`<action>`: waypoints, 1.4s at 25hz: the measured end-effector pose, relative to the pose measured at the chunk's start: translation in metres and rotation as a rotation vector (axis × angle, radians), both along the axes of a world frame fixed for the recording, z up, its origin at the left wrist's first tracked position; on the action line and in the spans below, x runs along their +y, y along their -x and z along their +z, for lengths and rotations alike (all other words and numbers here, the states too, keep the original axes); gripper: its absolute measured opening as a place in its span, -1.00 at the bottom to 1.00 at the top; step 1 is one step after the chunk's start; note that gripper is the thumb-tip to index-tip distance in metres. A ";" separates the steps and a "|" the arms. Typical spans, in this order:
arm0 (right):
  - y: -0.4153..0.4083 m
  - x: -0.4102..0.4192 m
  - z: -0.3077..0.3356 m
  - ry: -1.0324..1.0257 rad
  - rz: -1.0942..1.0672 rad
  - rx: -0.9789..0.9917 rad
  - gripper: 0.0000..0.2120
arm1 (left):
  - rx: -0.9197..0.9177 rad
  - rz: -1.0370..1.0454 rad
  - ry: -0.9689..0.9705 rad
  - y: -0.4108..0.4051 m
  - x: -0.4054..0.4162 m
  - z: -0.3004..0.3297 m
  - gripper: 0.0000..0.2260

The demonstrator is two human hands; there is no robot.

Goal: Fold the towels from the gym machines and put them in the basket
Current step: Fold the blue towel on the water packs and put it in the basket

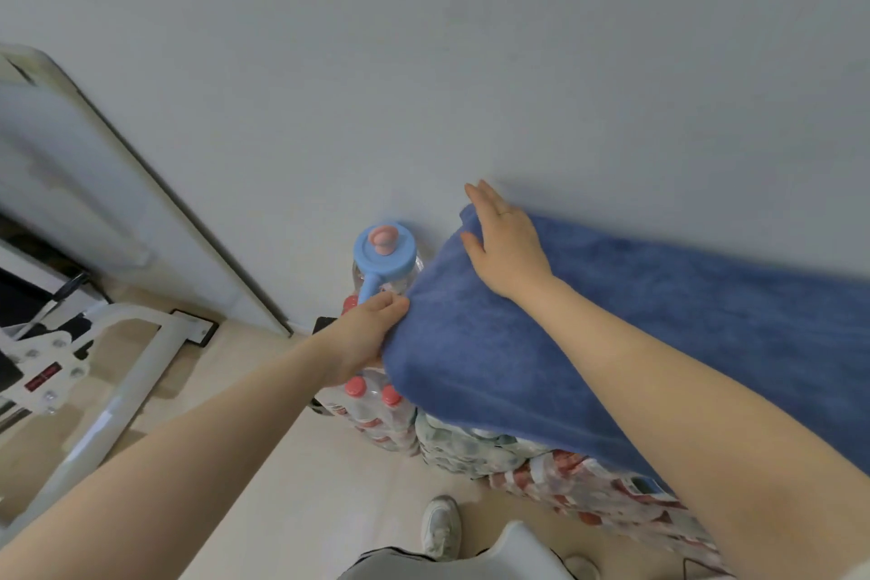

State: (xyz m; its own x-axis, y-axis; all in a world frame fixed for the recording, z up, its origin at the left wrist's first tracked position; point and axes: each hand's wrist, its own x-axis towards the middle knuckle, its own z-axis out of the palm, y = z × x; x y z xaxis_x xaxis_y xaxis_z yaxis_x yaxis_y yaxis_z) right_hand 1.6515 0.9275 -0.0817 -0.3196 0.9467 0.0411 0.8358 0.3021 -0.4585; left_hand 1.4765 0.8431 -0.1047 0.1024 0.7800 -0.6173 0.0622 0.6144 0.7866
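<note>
A blue towel (659, 334) lies spread over stacked packs of bottled water against the wall. My left hand (372, 334) grips the towel's near left corner, fingers curled under the edge. My right hand (506, 240) rests flat on the towel's far left corner, fingers apart and pressing it down. No basket is in view.
Shrink-wrapped water bottle packs (541, 452) with red caps stand under the towel. A large water jug with a blue lid (383, 254) sits at the wall. A white gym machine frame (122, 367) stands at the left. My shoe (440, 527) is on the beige floor.
</note>
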 end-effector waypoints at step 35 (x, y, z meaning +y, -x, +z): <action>-0.252 -0.186 -0.016 0.142 -0.369 -0.446 -0.30 | 1.281 -0.855 -0.753 -0.190 -0.019 0.010 -0.25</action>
